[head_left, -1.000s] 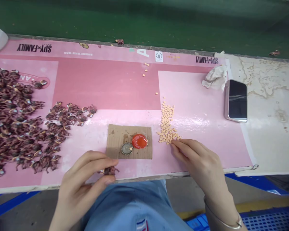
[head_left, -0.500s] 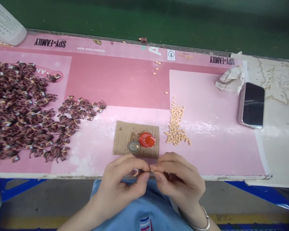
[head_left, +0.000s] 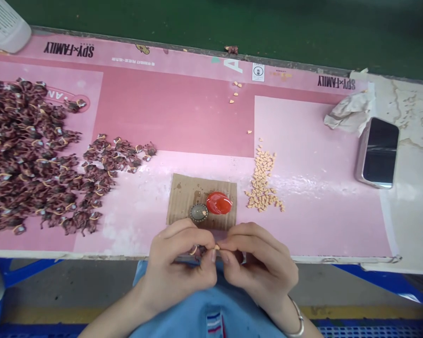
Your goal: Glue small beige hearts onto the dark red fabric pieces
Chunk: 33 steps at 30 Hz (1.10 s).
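Note:
At the table's front edge my left hand (head_left: 181, 263) is closed around a small dark-brown figure (head_left: 198, 251) with a yellowish band, mostly hidden by the fingers. My right hand (head_left: 259, 263) meets it fingertip to fingertip, thumb and index finger pinched at a tiny beige piece (head_left: 217, 247) between the hands. Something dark shows under the right fingers, too hidden to name. Just beyond the hands, a cardboard piece (head_left: 183, 192) bears a red oval object (head_left: 219, 203) and a round, bead-rimmed dish (head_left: 199, 212) with a beige bit in it.
A large heap of brown figures (head_left: 31, 159) covers the left side. Small beige pieces (head_left: 264, 183) lie piled right of the cardboard, with several strays farther back. A phone (head_left: 379, 152) and crumpled paper (head_left: 348, 112) are at right, a white bottle (head_left: 5, 28) at far left.
The beige piece shows more clearly between the fingertips, which have parted slightly. Both hands stay together at the table edge. The whole view has shifted a little.

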### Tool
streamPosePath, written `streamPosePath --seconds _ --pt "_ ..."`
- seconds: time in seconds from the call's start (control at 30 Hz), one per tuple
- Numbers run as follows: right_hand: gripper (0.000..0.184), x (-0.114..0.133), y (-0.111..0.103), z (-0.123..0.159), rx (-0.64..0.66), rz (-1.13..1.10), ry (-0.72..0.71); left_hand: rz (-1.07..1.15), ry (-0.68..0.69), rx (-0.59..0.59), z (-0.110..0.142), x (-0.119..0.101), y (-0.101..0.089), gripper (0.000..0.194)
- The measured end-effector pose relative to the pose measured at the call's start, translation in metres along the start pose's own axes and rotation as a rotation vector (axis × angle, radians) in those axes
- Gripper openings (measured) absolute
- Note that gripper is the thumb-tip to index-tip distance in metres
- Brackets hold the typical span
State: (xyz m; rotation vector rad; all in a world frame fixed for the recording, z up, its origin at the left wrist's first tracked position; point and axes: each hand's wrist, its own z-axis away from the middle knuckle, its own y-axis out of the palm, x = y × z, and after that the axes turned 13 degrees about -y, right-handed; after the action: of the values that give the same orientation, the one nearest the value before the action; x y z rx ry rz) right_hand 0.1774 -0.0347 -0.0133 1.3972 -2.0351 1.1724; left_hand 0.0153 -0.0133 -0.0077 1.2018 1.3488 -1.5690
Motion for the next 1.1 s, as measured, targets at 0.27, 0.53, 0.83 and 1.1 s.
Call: streamPosePath --seconds 0.27,0.53,0.83,1.1 --pt "0.012 -0.011 -0.010 -0.008 0.022 0.180 -0.047 -0.164 0.061 0.081 0.001 0.005 -0.013 0.016" --pt "0.015 -0.034 -0.023 -0.018 0.157 0.562 -0.221 -0.268 -0.004 0.120 0.013 0.015 -0.026 0.045" --pt "0.014 -0.028 -0.027 -0.018 0.228 0.587 -0.236 0.182 -0.244 0.111 0.021 0.019 -0.025 0.052" --pt "0.017 -0.008 -0.019 -0.024 0.113 0.298 -0.160 0.775 -0.430 0.296 0.017 0.009 -0.008 0.014"
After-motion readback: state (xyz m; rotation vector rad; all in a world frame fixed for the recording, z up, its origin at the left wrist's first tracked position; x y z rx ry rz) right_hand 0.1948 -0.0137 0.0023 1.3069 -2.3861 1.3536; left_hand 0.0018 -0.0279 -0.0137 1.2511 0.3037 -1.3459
